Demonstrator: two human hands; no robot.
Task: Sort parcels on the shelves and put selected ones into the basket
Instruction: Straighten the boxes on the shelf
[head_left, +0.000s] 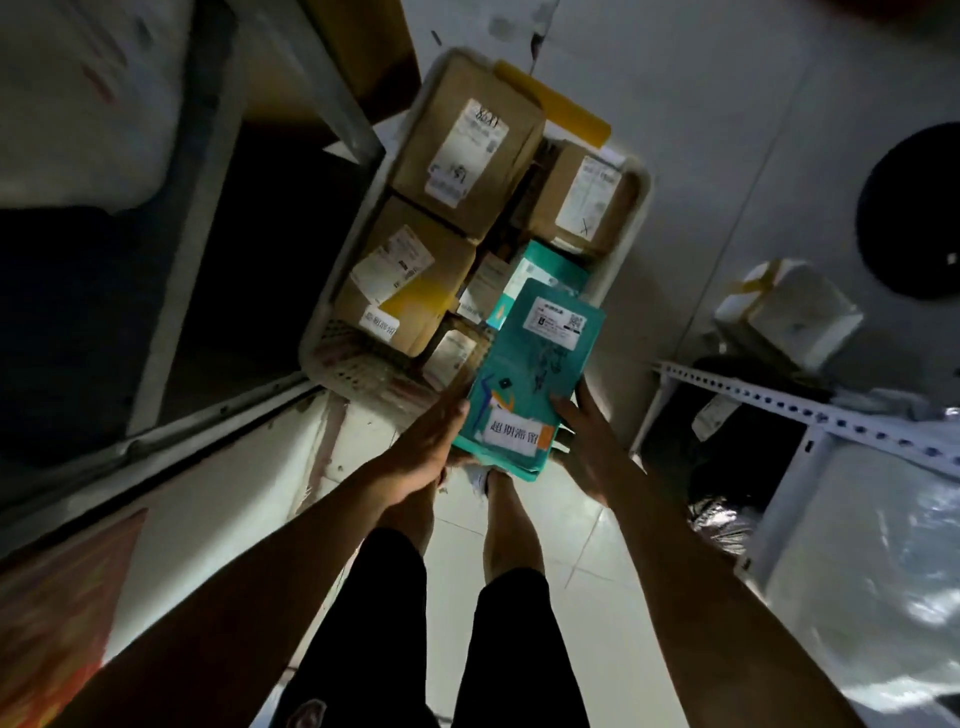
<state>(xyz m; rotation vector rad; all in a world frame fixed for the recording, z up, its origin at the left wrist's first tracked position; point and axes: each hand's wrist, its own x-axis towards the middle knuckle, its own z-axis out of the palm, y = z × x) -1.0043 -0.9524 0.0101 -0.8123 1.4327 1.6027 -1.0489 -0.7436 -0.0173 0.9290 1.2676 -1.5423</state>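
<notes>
We caught it mid-drop-off — both hands carried a teal parcel (524, 374) just over the near edge of the white basket (626, 228), which sat on the floor ahead of us. Left hand (426, 447) lay along the parcel's left edge, fingers fairly straight, supporting from the side and underneath. Right hand (582, 436) gripped the right edge, thumb over the top face, fingers out of sight below. A white sticker w/ printed characters was on the near end, a shipping label (556, 319) on the far end.

Step in hand, as we read it: putting a selected parcel into the basket. The basket was already packed w/ cardboard boxes (467, 150) and another teal packet (550, 265) — so the next move prob. needed the parcel laid flat on top of the pile near the right side, then both hands let go.

Hard to read: the light was poor, the left shelf (332, 93) was mostly black inside, and label text was too small. The right shelving frame (810, 415) was cut off at the edge.
</notes>
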